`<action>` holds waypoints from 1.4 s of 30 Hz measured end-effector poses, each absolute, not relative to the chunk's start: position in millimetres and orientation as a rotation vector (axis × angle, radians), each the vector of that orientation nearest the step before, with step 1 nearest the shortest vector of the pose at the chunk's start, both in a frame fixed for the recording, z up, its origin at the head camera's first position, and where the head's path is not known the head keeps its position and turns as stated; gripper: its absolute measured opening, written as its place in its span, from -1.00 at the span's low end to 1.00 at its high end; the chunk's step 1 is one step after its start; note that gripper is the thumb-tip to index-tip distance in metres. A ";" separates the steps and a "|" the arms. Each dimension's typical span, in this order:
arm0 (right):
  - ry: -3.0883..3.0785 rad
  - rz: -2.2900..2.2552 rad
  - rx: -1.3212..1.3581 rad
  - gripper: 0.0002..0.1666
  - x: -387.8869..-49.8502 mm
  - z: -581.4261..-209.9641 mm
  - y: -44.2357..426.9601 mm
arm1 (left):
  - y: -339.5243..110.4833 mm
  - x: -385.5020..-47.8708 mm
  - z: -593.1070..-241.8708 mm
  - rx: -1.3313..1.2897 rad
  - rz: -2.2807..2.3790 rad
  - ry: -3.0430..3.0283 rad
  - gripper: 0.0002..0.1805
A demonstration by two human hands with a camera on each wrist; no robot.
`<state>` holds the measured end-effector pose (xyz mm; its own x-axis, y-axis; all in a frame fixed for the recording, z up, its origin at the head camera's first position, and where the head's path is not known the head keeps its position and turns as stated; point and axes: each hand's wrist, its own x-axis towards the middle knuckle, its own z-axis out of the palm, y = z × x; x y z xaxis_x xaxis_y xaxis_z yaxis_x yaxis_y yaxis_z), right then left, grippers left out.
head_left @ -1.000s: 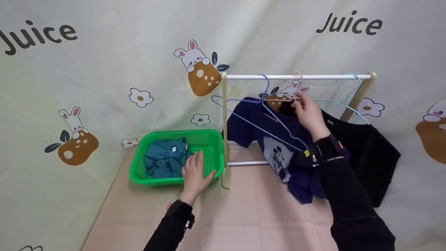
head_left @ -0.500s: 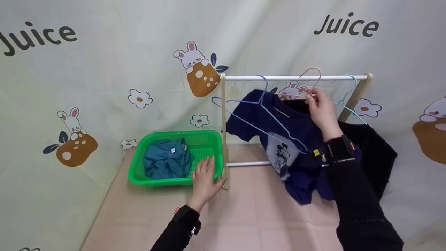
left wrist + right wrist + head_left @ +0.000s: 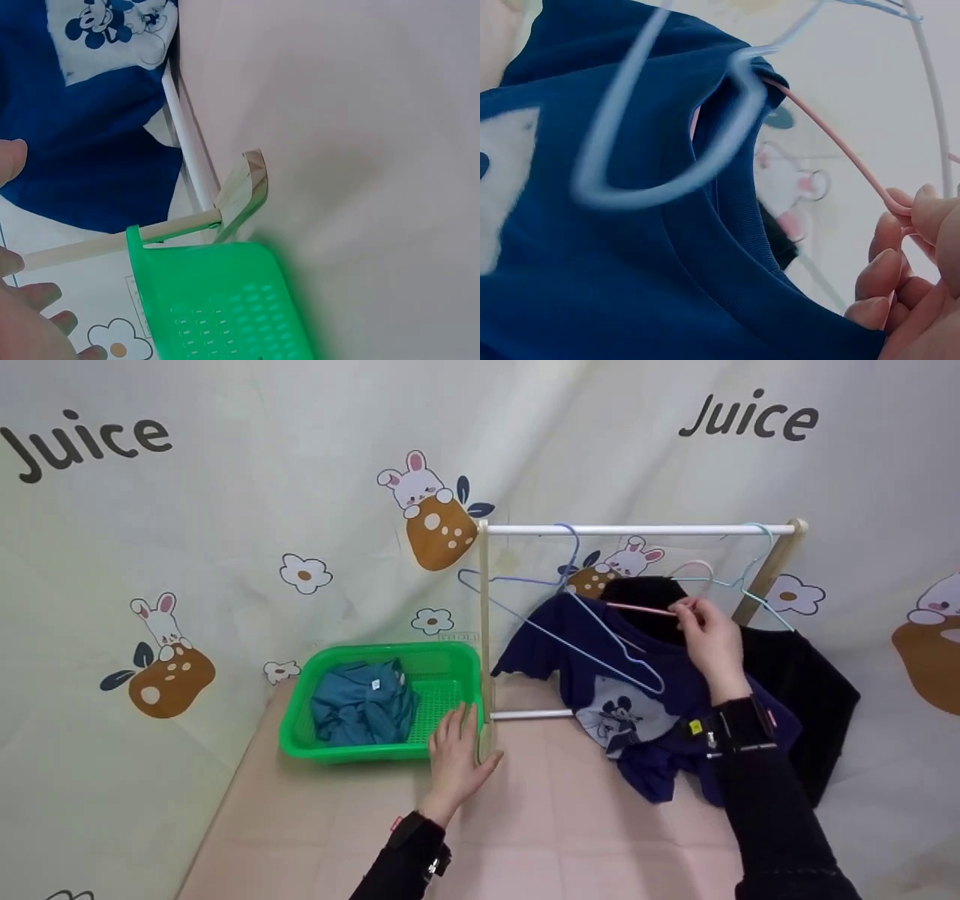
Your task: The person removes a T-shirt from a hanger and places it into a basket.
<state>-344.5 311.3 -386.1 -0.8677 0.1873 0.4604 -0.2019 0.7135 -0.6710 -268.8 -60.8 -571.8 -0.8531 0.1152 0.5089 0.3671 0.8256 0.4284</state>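
In the head view my right hand pinches the pink hanger near its neck. The navy shirt with a mouse print is on that hanger, below the rack's top rail. The right wrist view shows the pink hanger wire running from the shirt's neckline to my fingers. My left hand, fingers spread, is beside the right front corner of the green basket, near the rack's left post; whether it touches either is unclear.
A blue hanger hangs on the rail in front of the navy shirt. At the rack's right end, a black garment hangs on a mint hanger. A teal garment lies in the basket. A patterned curtain stands behind.
My right hand has lifted the pink hanger off the rail, then lowered it with the navy shirt, moving right. My left hand has shifted right, from over the basket to its corner.
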 end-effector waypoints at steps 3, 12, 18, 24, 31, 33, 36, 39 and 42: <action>-2.405 1.038 -0.016 -0.63 -337.2 -403.3 317.8 | -58.0 -267.5 -573.7 -0.369 -0.736 -2.521 -0.03; -2.298 1.091 -0.062 -0.72 -317.9 -447.3 328.3 | -55.8 -262.7 -581.7 -0.342 -0.758 -2.512 -0.03; -2.239 1.139 -0.071 -0.77 -306.6 -478.2 329.1 | -53.0 -261.8 -584.1 -0.340 -0.765 -2.499 -0.03; -2.144 1.173 -0.005 -0.84 -298.3 -507.4 328.5 | -48.3 -261.2 -587.0 -0.375 -0.764 -2.502 -0.01; -2.063 1.192 0.076 -0.88 -291.3 -529.6 325.3 | -45.9 -260.2 -590.6 -0.377 -0.770 -2.538 -0.01; -2.040 1.202 0.111 -0.89 -289.6 -534.6 324.0 | -45.1 -260.3 -591.5 -0.379 -0.771 -2.539 -0.01; -2.022 1.186 0.171 -0.90 -286.5 -542.1 321.4 | -43.4 -260.6 -592.7 -0.383 -0.769 -2.532 -0.01; -2.017 1.172 0.240 -0.88 -283.4 -549.3 318.3 | -41.1 -260.9 -593.1 -0.394 -0.760 -2.514 -0.02; -2.036 1.151 0.318 -0.85 -280.3 -554.9 313.9 | -38.2 -261.3 -592.8 -0.414 -0.731 -2.484 -0.03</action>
